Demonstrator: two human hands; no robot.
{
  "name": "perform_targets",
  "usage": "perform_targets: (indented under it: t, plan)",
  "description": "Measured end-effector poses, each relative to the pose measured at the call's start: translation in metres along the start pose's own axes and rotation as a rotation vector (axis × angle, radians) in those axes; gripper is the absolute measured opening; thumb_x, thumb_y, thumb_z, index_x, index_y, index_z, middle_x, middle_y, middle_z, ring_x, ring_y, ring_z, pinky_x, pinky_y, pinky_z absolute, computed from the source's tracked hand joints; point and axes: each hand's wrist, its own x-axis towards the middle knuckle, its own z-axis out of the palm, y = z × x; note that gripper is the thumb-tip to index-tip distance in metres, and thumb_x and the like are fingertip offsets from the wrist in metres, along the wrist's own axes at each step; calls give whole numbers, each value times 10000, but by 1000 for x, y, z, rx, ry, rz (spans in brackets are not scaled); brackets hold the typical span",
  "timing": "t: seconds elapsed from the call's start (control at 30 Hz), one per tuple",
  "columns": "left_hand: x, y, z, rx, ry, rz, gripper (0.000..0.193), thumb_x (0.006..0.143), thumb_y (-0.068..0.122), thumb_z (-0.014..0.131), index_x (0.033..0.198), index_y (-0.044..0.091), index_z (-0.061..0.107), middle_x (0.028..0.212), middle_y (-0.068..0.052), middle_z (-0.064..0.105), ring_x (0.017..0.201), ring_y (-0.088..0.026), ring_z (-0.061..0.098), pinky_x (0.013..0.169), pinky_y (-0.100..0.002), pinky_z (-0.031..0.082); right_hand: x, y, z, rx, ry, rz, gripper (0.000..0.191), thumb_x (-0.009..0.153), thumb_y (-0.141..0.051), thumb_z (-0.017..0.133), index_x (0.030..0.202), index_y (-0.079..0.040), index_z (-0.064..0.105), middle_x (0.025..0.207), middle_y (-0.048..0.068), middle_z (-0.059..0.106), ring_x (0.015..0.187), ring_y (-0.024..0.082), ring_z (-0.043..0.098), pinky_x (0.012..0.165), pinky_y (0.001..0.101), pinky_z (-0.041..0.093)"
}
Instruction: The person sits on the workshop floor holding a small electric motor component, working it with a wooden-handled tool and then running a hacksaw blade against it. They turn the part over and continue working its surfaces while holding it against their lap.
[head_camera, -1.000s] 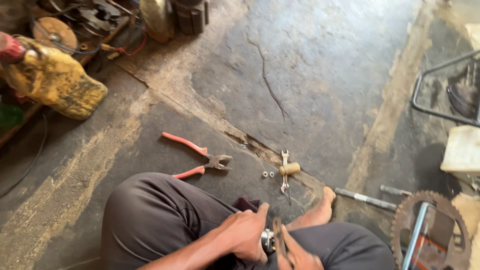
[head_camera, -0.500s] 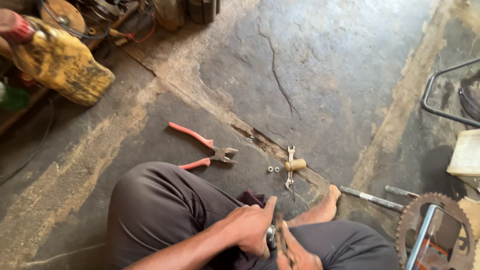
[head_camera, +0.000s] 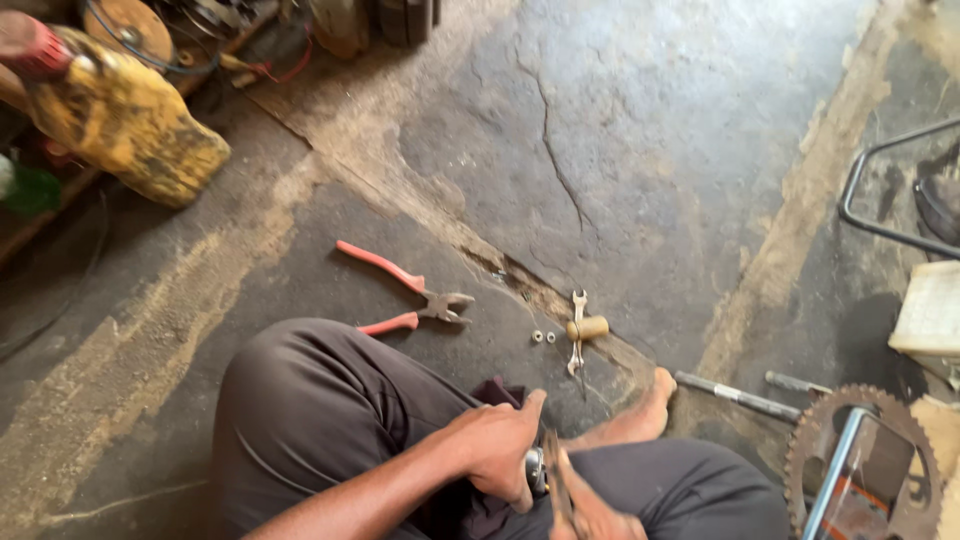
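The cracked concrete floor (head_camera: 640, 150) takes up most of the view and lies bare across its upper middle, the widest open room. Clutter hems it at the edges: a worn yellow container (head_camera: 130, 125) at the upper left, a black bent tube frame (head_camera: 880, 200) at the right, and one toothed sprocket (head_camera: 865, 465) at the lower right corner.

The person sits on the floor with knees bent in dark trousers (head_camera: 320, 420), one bare foot (head_camera: 640, 415) showing between the legs.

The left hand (head_camera: 495, 450) is closed around a small metal part (head_camera: 535, 470) held low between the knees. The right hand (head_camera: 590, 505) meets it from below at the frame's bottom edge; it grips a thin dark tool (head_camera: 553, 470), though how tightly I cannot tell.

Just ahead of the knees lie one pair of red-handled pliers (head_camera: 405, 295), one small open-ended spanner (head_camera: 577, 330), one short tan cylinder (head_camera: 588, 327) resting across it, and two tiny washers (head_camera: 543, 337). Two metal rods (head_camera: 740, 397) lie near the foot.
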Motion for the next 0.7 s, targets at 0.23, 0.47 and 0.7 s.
perform_targets:
  t: [0.23, 0.47, 0.7]
  plan:
    - [-1, -1, 0, -27, 46, 57, 1121, 539, 319, 873, 1391, -158, 321, 939, -318, 697, 917, -461, 704, 788, -460, 575, -9, -20, -20, 45, 32, -47, 707, 815, -140, 720, 1501, -216, 568, 558, 134, 640, 504, 139, 636, 536, 297, 527]
    - [-2, -1, -1, -21, 12, 13, 1386, 568, 311, 858, 1518, -218, -2, 931, -324, 695, 899, -450, 714, 788, -440, 588, -4, -63, -23, -20, 60, -26, 715, 808, -139, 716, 1504, -234, 582, 497, 150, 581, 435, 176, 584, 485, 321, 492]
    - [-5, 1, -1, -30, 12, 23, 1447, 561, 280, 845, 1537, -201, -110, 949, -301, 709, 908, -441, 711, 806, -428, 582, -12, -65, -17, -27, 88, -71, 740, 793, -149, 714, 1510, -252, 561, 553, 169, 614, 493, 218, 683, 546, 327, 540]
